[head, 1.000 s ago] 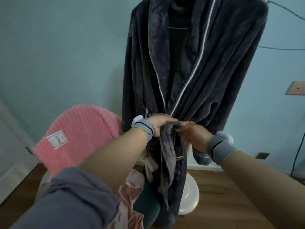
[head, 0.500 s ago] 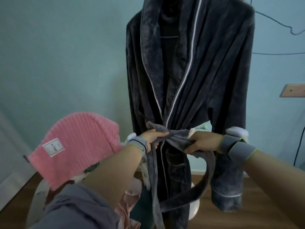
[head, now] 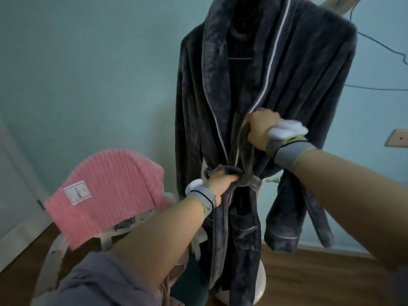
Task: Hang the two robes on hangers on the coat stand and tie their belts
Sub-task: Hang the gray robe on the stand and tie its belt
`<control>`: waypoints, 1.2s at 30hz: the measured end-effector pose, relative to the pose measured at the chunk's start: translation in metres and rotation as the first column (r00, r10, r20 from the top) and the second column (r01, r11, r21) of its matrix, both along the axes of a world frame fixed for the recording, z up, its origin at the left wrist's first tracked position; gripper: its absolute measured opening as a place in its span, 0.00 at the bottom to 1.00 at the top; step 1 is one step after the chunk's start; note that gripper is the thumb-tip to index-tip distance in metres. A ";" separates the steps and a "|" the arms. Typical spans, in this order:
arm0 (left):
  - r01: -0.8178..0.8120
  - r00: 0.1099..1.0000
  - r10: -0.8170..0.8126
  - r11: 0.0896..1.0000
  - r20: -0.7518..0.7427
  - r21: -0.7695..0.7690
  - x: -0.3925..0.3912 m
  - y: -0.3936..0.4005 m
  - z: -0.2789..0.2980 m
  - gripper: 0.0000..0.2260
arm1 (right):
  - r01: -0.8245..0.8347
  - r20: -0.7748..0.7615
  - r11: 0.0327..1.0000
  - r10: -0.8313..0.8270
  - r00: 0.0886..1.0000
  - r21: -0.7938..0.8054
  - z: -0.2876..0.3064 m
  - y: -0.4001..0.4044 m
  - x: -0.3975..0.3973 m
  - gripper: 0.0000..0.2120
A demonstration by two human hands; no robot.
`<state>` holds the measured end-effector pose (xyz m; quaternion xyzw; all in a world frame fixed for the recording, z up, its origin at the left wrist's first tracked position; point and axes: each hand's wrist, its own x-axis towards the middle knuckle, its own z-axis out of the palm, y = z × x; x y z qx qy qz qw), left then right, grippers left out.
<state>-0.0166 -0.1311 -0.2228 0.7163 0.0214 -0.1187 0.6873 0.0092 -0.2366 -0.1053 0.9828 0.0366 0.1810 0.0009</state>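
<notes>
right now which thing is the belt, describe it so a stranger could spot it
Find the dark grey robe hanging before the blue wall. At its waist a band of the same plush cloth crosses over: the belt, gripped by the left hand and pulled upward by the right hand.

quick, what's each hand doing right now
Left hand: grips the belt at the robe's waist.
Right hand: grips the belt end, pulled upward.

Robe (head: 254, 89): dark grey plush, white piping along lapels. Ribbed pink fabric (head: 106, 191) with white label. Wall (head: 88, 74) pale teal. Floor (head: 320, 281) brown wood. Wristbands (head: 289, 153) grey, lime-edged.
</notes>
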 end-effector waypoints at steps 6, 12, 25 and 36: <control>0.210 0.969 -0.224 0.968 -0.100 -0.137 0.003 0.025 -0.009 0.13 | -0.217 -0.228 0.925 0.294 0.928 0.311 -0.099 0.009 -0.005 0.26; 0.277 0.961 -0.275 0.943 -0.035 0.183 0.000 0.023 -0.012 0.12 | -0.234 -0.361 0.924 0.338 0.869 0.302 -0.116 -0.014 -0.012 0.20; 0.180 0.983 -0.179 0.943 -0.027 0.279 0.008 0.018 -0.001 0.06 | -0.309 -0.487 0.937 0.348 0.801 0.162 -0.131 -0.039 -0.037 0.09; 0.287 0.910 -0.408 0.749 0.074 0.597 0.009 0.007 -0.013 0.13 | -0.272 -0.325 0.842 0.449 0.832 0.467 -0.145 -0.057 -0.040 0.26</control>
